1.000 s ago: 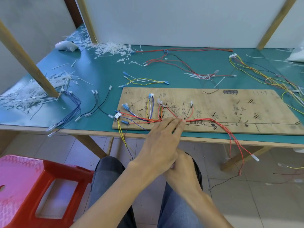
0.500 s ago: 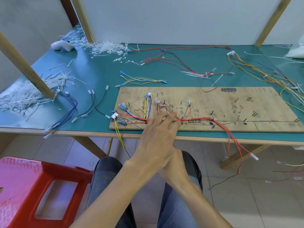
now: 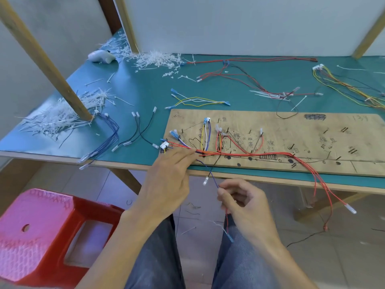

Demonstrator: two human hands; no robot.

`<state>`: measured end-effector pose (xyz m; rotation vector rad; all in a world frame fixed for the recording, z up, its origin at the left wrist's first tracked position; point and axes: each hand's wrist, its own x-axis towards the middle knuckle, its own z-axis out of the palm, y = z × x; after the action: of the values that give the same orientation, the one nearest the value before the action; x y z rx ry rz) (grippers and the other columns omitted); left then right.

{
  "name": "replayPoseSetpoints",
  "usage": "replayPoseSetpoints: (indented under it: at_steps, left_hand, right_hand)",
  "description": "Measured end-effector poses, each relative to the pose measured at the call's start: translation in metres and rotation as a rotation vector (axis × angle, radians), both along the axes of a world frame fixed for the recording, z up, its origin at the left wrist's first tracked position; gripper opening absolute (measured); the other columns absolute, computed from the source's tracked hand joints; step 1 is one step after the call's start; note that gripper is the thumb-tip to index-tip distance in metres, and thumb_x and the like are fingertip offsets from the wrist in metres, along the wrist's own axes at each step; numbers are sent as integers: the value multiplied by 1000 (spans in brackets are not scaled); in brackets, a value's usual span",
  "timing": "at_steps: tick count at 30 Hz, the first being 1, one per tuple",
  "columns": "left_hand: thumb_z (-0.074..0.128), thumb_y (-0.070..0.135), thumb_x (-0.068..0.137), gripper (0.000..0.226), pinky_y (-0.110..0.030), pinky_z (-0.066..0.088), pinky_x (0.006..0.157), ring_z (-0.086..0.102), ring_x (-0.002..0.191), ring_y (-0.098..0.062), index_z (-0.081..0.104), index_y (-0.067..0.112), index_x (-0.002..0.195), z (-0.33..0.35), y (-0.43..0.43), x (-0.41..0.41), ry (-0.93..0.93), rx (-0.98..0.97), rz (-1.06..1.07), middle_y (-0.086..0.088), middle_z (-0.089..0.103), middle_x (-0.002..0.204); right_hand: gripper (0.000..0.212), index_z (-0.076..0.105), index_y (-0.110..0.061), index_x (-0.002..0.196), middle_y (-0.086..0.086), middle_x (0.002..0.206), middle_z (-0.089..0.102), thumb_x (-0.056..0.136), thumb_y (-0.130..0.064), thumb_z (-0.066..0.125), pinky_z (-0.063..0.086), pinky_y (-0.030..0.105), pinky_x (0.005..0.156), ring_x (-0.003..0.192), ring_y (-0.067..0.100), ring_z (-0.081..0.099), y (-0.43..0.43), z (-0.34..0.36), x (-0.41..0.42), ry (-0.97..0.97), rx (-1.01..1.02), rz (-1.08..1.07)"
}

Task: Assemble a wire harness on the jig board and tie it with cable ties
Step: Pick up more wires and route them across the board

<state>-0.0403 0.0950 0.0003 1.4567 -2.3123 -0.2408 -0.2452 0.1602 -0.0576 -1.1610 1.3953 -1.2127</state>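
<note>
Blue wire (image 3: 212, 177) is pinched in the right hand (image 3: 243, 203) below the table edge. It slants up-left to the red wire bundle (image 3: 239, 153) on the jig board (image 3: 291, 126), where the nearer left hand (image 3: 168, 182) presses with straight fingers.

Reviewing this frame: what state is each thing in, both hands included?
left hand, fingers straight, resting on the red wire bundle
right hand, pinching the blue wire
red wire bundle, laid along the jig board, tails hanging off the front
blue wire, hanging from the jig board to the right hand
cable ties, loose in a pile
red stool, upright
</note>
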Motion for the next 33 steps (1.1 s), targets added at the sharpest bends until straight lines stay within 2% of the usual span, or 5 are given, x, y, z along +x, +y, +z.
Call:
replayPoseSetpoints:
  at_steps: [5, 14, 26, 30, 33]
  left_hand:
    - [51, 7, 93, 59, -41, 39, 117, 43, 145, -18, 54, 20, 151, 7, -1, 0, -134, -11, -40, 6, 51, 156]
    - [55, 3, 91, 71, -43, 28, 126, 33, 153, -19, 40, 15, 159, 0, -4, -1, -213, -16, -76, 0, 44, 162]
    - [42, 9, 89, 95, -41, -3, 130, -20, 158, -17, -15, 18, 164, -9, -3, 5, -428, 18, -218, 0, -15, 173]
    - [47, 18, 92, 98, -47, -4, 130, -19, 159, -24, -22, 18, 162, -14, -3, 2, -509, -4, -202, -4, -21, 172]
    - [51, 16, 91, 97, -44, 2, 131, -4, 161, -22, -11, 17, 165, -15, -4, 0, -423, -17, -168, -1, -4, 175]
  right_hand:
    - [8, 79, -20, 100, 13, 84, 75, 93, -19, 76, 55, 30, 65, 69, 23, 63, -2, 29, -23, -168, -16, 65]
    - [28, 79, -2, 112, 19, 103, 74, 86, 0, 70, 61, 28, 72, 86, 20, 71, -26, 54, -74, -461, 162, 255]
    - [19, 82, -3, 98, 22, 106, 79, 81, 2, 76, 63, 24, 69, 92, 28, 80, -61, 69, -74, -383, 175, 72]
    - [16, 82, -5, 98, 15, 96, 81, 89, 6, 74, 64, 25, 67, 88, 31, 80, -67, 67, -65, -187, 58, -42]
    - [15, 82, -4, 99, 14, 93, 81, 90, 6, 75, 64, 28, 65, 86, 32, 80, -75, 70, -61, -122, -16, -67]
